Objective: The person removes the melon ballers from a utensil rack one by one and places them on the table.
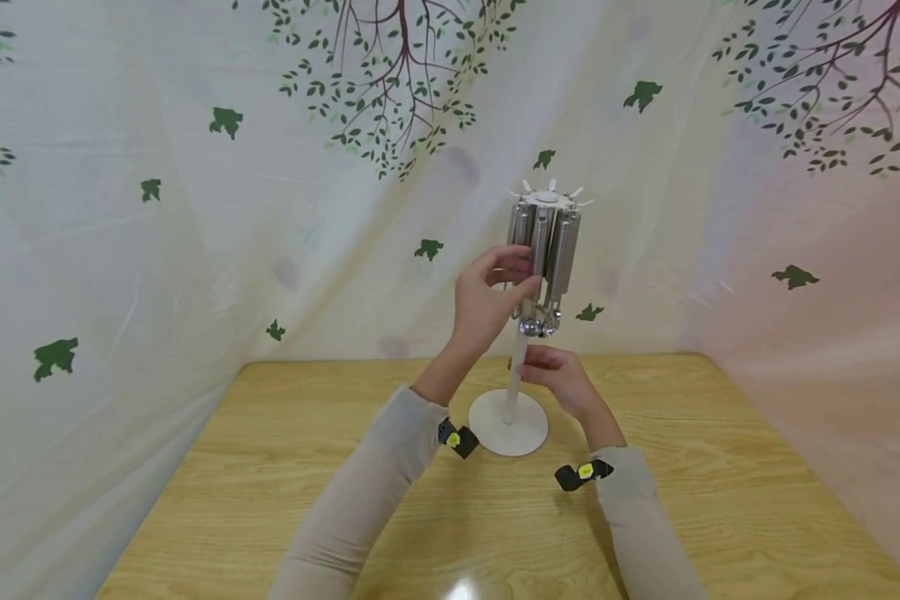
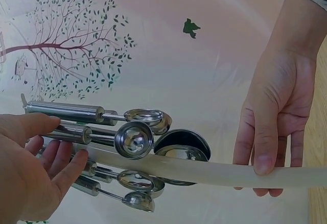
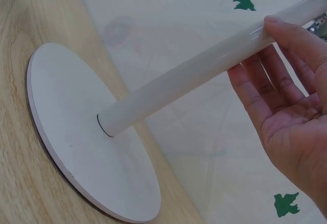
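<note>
A white stand (image 1: 512,442) with a round base and a slim pole (image 3: 184,76) stands on the table. From the hooked ring (image 1: 546,198) at its top hang several steel scoops (image 1: 565,250), with thick cylindrical handles and small round bowls turned down. My left hand (image 1: 482,304) holds one scoop (image 2: 71,131) by its handle, thumb on one side and fingers on the other. Lower down, my right hand (image 1: 562,379) grips the white pole between thumb and fingers, below the bowls. In the left wrist view, a larger dark bowl (image 2: 189,140) shows behind the pole.
The wooden table (image 1: 270,492) extends in front of and around the stand. Behind it hangs a pale cloth (image 1: 195,250) printed with trees and green birds. Small black cameras (image 1: 461,439) are strapped at both sleeve cuffs.
</note>
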A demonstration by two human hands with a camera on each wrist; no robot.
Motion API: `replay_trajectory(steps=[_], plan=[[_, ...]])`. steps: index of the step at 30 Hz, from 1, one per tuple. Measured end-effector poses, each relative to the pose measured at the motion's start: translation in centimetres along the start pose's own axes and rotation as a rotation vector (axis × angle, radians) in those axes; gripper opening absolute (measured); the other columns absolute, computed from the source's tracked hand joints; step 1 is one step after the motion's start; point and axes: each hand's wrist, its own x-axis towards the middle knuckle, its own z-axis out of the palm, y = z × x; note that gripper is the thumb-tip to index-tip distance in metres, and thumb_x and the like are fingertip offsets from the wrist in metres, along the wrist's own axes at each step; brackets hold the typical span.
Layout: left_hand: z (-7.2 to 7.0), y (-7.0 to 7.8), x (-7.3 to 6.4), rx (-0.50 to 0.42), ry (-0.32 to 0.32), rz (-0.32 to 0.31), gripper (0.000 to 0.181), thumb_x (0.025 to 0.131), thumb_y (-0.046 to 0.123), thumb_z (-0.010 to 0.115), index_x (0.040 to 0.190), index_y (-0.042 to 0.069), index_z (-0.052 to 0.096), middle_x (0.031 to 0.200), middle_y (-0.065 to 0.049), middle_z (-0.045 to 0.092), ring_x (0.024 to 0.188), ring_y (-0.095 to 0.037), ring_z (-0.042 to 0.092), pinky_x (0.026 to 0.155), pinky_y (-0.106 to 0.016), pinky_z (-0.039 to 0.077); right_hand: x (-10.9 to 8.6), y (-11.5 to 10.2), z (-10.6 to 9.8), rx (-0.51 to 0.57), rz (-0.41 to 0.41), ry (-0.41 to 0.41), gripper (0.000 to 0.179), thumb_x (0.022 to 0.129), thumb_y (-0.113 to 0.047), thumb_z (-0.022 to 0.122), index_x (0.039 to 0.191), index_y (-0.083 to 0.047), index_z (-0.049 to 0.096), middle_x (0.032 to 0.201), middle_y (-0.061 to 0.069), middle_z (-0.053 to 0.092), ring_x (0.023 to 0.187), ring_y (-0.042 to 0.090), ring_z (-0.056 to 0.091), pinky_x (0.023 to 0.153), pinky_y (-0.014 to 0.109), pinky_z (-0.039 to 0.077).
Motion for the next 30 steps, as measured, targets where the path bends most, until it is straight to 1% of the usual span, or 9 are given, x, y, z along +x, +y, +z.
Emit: replay_trajectory(steps=[4, 7, 12, 16, 21, 25, 28, 30], plan=[[0.1, -0.1, 0.0, -0.007, 0.007, -0.008, 0.033, 0.089, 0.003, 0.078, 0.12, 0.0, 0.068, 0.111, -0.018, 0.072, 0.096, -0.029, 0.071, 0.093, -0.024, 0.059, 0.0, 0.1, -0.1, 0.006, 0.005, 0.003, 0.031, 0.094, 0.005, 0.067, 0.113, -0.018, 0.076, 0.104, -0.007, 0.077, 0.098, 0.01, 0.073, 0.089, 0.027, 0.062], [0.1, -0.2, 0.0, -0.018, 0.003, -0.001, 0.033, 0.089, 0.002, 0.077, 0.12, -0.001, 0.068, 0.111, -0.019, 0.072, 0.097, -0.029, 0.071, 0.092, -0.024, 0.059, 0.1, 0.2, -0.1, 0.003, 0.011, 0.007, 0.03, 0.094, 0.004, 0.068, 0.113, -0.018, 0.076, 0.104, -0.007, 0.077, 0.098, 0.01, 0.072, 0.089, 0.027, 0.062], [-0.1, -0.3, 0.1, -0.035, -0.011, -0.001, 0.033, 0.089, 0.001, 0.077, 0.121, -0.001, 0.068, 0.11, -0.02, 0.072, 0.098, -0.03, 0.07, 0.091, -0.022, 0.059, 0.2, 0.2, -0.1, -0.018, 0.016, 0.007, 0.029, 0.094, 0.004, 0.068, 0.117, -0.012, 0.074, 0.104, -0.008, 0.077, 0.098, 0.01, 0.072, 0.089, 0.026, 0.062], [-0.2, -0.3, 0.2, -0.046, -0.03, -0.013, 0.034, 0.089, 0.001, 0.077, 0.121, -0.001, 0.067, 0.111, -0.02, 0.072, 0.098, -0.03, 0.07, 0.09, -0.023, 0.059, 0.1, 0.0, -0.1, -0.029, 0.007, -0.004, 0.027, 0.094, 0.002, 0.069, 0.118, -0.007, 0.073, 0.104, -0.008, 0.077, 0.098, 0.01, 0.072, 0.09, 0.026, 0.062], [-0.5, 0.1, 0.3, -0.08, -0.06, -0.065, 0.035, 0.089, 0.003, 0.077, 0.123, 0.002, 0.068, 0.111, -0.019, 0.072, 0.096, -0.027, 0.07, 0.085, -0.024, 0.061, 0.2, -0.1, -0.1, -0.023, -0.012, -0.015, 0.027, 0.094, 0.002, 0.069, 0.12, -0.003, 0.072, 0.105, -0.008, 0.077, 0.099, 0.01, 0.072, 0.09, 0.026, 0.062], [-0.8, 0.5, 0.5, -0.115, -0.089, -0.121, 0.036, 0.089, 0.005, 0.078, 0.124, 0.005, 0.068, 0.112, -0.017, 0.072, 0.094, -0.022, 0.07, 0.081, -0.026, 0.062, 0.2, 0.0, -0.2, -0.017, -0.013, -0.013, 0.026, 0.094, 0.002, 0.069, 0.118, -0.006, 0.073, 0.105, -0.007, 0.077, 0.099, 0.01, 0.073, 0.09, 0.026, 0.062], [-1.1, 0.7, 0.6, -0.139, -0.11, -0.151, 0.037, 0.089, 0.006, 0.079, 0.125, 0.006, 0.068, 0.112, -0.016, 0.071, 0.094, -0.021, 0.069, 0.082, -0.029, 0.063, 0.2, 0.0, -0.1, -0.018, -0.006, -0.008, 0.024, 0.094, 0.001, 0.07, 0.115, -0.009, 0.074, 0.105, -0.007, 0.077, 0.099, 0.01, 0.073, 0.091, 0.027, 0.062], [-1.2, 0.7, 0.7, -0.158, -0.124, -0.167, 0.038, 0.088, 0.006, 0.079, 0.125, 0.006, 0.068, 0.112, -0.015, 0.071, 0.093, -0.021, 0.069, 0.083, -0.03, 0.063, 0.1, 0.1, -0.1, -0.017, -0.001, -0.004, 0.023, 0.094, 0.0, 0.07, 0.115, -0.008, 0.074, 0.105, -0.007, 0.077, 0.099, 0.01, 0.073, 0.091, 0.027, 0.062]])
